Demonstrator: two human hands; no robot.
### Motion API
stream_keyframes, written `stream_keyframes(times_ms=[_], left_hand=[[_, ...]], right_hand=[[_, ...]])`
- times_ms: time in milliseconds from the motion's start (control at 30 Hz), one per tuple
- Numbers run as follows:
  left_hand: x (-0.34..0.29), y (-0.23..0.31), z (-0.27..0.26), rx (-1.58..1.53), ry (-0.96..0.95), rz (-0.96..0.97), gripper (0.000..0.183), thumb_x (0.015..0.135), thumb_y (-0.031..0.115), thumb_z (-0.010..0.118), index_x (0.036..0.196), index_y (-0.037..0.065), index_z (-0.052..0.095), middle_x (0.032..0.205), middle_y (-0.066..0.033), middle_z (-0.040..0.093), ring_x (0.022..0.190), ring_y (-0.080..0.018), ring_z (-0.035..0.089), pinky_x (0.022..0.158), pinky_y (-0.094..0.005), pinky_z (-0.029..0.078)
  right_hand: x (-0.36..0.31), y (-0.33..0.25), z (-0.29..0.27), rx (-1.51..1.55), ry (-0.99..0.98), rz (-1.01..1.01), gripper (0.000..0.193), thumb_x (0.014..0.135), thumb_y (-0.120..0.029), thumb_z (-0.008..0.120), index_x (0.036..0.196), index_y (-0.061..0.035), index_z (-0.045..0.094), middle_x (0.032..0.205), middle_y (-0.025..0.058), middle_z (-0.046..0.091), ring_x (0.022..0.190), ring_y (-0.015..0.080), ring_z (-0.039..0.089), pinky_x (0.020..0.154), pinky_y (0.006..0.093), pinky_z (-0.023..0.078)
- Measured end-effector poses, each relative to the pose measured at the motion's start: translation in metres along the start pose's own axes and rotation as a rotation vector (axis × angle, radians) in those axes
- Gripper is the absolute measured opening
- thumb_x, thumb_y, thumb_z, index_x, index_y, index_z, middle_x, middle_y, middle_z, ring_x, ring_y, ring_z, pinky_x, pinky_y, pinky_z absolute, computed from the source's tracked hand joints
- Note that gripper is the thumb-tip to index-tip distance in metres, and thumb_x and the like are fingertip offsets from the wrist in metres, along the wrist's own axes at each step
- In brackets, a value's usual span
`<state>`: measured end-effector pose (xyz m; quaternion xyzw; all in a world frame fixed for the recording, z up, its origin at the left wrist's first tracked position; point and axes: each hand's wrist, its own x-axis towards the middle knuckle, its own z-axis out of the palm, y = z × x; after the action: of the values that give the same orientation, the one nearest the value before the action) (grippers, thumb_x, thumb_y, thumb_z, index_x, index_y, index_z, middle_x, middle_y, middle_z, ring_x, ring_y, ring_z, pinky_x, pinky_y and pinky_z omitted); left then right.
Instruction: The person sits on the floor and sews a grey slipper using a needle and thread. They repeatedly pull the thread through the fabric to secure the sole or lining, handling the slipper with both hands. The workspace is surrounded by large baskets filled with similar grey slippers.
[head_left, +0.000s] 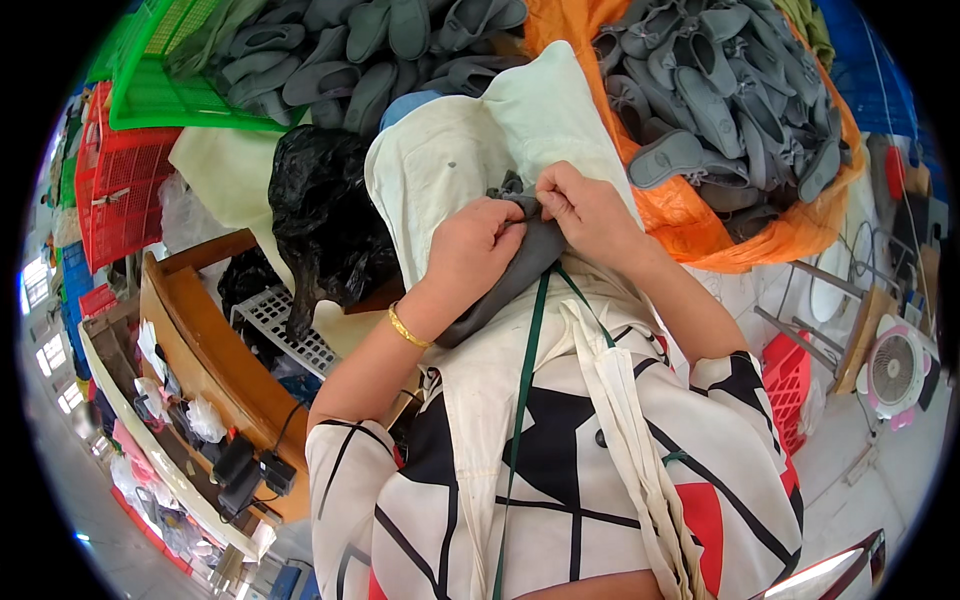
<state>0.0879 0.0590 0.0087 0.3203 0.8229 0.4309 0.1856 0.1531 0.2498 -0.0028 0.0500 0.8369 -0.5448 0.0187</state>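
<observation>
A dark grey slip-on shoe (535, 250) rests in my lap over a pale cloth apron (425, 165). My left hand (472, 240) is closed round its upper edge, with a gold bracelet on that wrist. Opposite it, my right hand (585, 212) pinches the shoe near its top, thumb against the bent forefinger. Between the two hands a small gathered, bow-like piece (512, 188) of the same grey stands up. Anything finer between my fingertips is too small to make out, and part of the shoe is hidden beneath my left hand.
Ahead on the right, an orange sack (680, 235) is full of similar grey shoes (715, 110). More grey shoes (370, 95) are heaped ahead, beside a green crate (150, 75). To my left are a black plastic bag (320, 215) and a wooden table (215, 340); a fan (895, 370) stands right.
</observation>
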Motion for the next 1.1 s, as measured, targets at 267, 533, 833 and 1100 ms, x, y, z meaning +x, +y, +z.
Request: stream_keyframes(times_ms=[267, 533, 833, 1100], left_hand=[[0.009, -0.005, 0.002, 0.286, -0.034, 0.121, 0.009, 0.083, 0.016, 0.07, 0.086, 0.008, 0.072, 0.076, -0.0078, 0.065, 0.071, -0.029, 0.063, 0.061, -0.0388, 0.05], [0.013, 0.002, 0.006, 0.316, 0.019, 0.28, 0.006, 0.079, 0.012, 0.072, 0.082, 0.006, 0.071, 0.085, -0.0088, 0.062, 0.086, -0.03, 0.059, 0.071, -0.039, 0.05], [0.015, -0.017, 0.004, 0.122, -0.066, 0.054, 0.009, 0.083, 0.012, 0.071, 0.084, 0.002, 0.07, 0.085, -0.0102, 0.06, 0.081, -0.0259, 0.058, 0.071, -0.0346, 0.048], [0.017, -0.049, 0.02, -0.274, -0.08, -0.153, 0.016, 0.09, 0.016, 0.069, 0.091, 0.0, 0.07, 0.085, -0.0004, 0.066, 0.077, -0.0074, 0.056, 0.07, -0.0237, 0.046]], right_hand=[[-0.001, -0.018, 0.001, 0.139, -0.005, -0.042, 0.003, 0.096, -0.005, 0.051, 0.098, -0.003, 0.051, 0.076, 0.0119, 0.063, 0.07, 0.0254, 0.065, 0.065, 0.0351, 0.05], [0.006, -0.024, -0.016, 0.17, 0.123, -0.115, 0.004, 0.097, -0.006, 0.051, 0.098, -0.003, 0.053, 0.076, 0.0065, 0.063, 0.069, 0.0164, 0.063, 0.065, 0.0304, 0.049], [-0.014, -0.033, -0.065, -0.475, 0.264, -0.048, 0.033, 0.093, -0.032, 0.064, 0.105, -0.0015, 0.059, 0.095, 0.0145, 0.069, 0.079, 0.0275, 0.066, 0.07, 0.0379, 0.052], [-0.049, -0.024, -0.01, -0.589, -0.469, 0.314, 0.045, 0.084, -0.048, 0.063, 0.088, -0.0031, 0.07, 0.083, 0.0202, 0.068, 0.085, 0.0371, 0.066, 0.073, 0.0452, 0.051]])
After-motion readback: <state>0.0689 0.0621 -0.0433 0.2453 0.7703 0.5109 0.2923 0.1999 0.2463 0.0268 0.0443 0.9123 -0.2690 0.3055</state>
